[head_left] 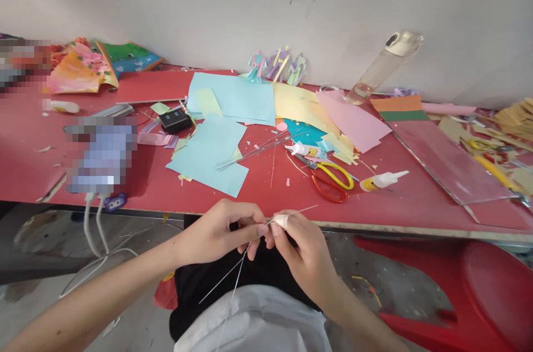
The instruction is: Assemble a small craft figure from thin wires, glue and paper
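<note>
Both forearms are reaching in from the lower corners and converging just below the near edge of the tabletop (291, 196). The left hand (220, 230) is curling palm-down, its thumb and forefinger pinching together at the tips. The right hand (302, 249) is facing it, fingers bent inward, forefinger tip wrapped in something pale, possibly tape. The fingertips of both hands are meeting, nearly touching.
</note>
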The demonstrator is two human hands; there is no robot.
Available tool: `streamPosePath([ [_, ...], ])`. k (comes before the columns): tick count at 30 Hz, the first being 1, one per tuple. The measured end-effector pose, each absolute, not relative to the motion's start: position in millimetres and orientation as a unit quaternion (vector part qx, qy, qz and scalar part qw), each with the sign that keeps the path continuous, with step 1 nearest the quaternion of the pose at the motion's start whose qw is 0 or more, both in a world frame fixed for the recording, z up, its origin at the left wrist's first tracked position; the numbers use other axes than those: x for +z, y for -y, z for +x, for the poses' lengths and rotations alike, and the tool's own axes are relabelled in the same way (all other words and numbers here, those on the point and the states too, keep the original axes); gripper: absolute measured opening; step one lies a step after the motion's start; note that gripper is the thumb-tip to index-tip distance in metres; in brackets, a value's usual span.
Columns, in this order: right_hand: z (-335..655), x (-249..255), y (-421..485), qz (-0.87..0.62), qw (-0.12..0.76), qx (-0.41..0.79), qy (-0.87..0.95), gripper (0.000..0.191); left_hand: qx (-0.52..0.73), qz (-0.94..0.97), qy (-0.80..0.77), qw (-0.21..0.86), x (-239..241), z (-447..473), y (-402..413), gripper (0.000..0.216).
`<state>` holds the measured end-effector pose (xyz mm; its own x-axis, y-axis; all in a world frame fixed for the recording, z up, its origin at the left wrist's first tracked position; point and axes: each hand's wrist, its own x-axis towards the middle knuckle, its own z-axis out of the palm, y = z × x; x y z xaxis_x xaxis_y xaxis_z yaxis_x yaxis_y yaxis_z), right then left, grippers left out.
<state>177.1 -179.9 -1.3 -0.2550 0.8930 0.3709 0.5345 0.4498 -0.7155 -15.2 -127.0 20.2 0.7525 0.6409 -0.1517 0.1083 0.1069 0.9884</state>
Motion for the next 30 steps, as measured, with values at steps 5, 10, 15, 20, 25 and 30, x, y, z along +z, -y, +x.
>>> streamPosePath([
  [5,173.1,-0.9,182.7,-0.495,0.369,0.288,0.732,0.029,0.209,0.658,-0.29,0.663,24.6,-14.8,126.4,0.021],
  [10,170.7,-3.5,186.2,-0.492,0.35,0.383,0.7,0.029,0.219,0.709,-0.286,0.606,28.4,-15.6,126.0,0.019],
  [15,170.1,-0.2,182.8,-0.492,0.359,0.461,0.645,0.032,0.21,0.719,-0.315,0.583,21.7,-13.3,124.3,0.019],
  [20,201.8,-2.2,163.7,-0.469,0.292,0.543,0.632,0.039,0.211,0.657,-0.366,0.625,14.0,-10.9,122.5,0.025],
  [25,230.7,-20.9,168.9,-0.446,0.396,0.601,0.532,0.034,0.299,0.593,-0.37,0.65,12.6,-7.3,124.5,0.029],
  [30,209.9,-34.7,200.3,-0.409,0.438,0.637,0.486,0.021,0.394,0.515,-0.391,0.653,7.6,4.9,130.5,0.028],
])
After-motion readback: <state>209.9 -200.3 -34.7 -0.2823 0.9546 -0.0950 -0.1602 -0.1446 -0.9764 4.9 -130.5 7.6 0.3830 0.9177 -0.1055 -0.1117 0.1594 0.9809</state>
